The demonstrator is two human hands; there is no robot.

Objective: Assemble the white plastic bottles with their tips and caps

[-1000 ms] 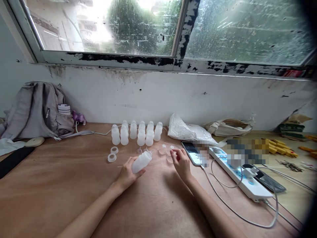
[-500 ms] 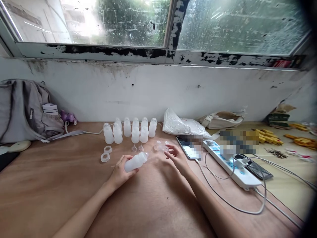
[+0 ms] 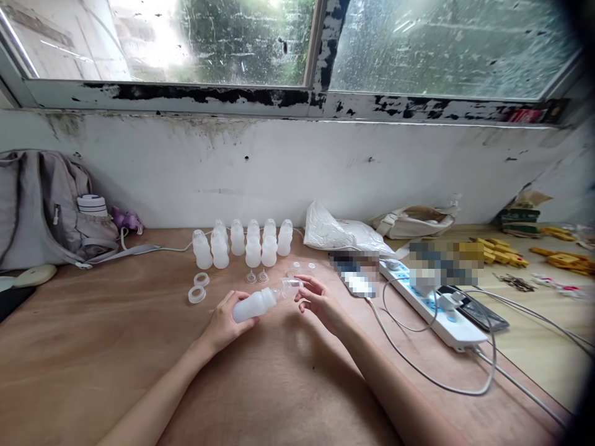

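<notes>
My left hand (image 3: 229, 322) is closed around a frosted white baby bottle (image 3: 253, 306), which lies tilted with its nipple end to the right. In my right hand (image 3: 318, 298) is a clear bottle cap (image 3: 290, 287), pinched at its closed end, its open mouth facing the nipple (image 3: 276, 293). Whether cap and nipple touch I cannot tell. Two loose nipples (image 3: 257, 276) stand on the table beyond the bottle. To the left lie two white collar rings (image 3: 197, 294). More clear caps (image 3: 303, 268) sit just past my right fingers.
Several frosted bottles (image 3: 220, 251) stand in rows at the back. A white plastic bag (image 3: 328, 229) is beside them. On the right are a phone (image 3: 356, 279), a power strip (image 3: 446, 322) with looping cables, and yellow objects (image 3: 504, 251). A grey backpack (image 3: 41, 210) is at left.
My right hand has picked up a clear cap from the table and moved it left toward the bottle's nipple. My left hand still holds the bottle in nearly the same place.
</notes>
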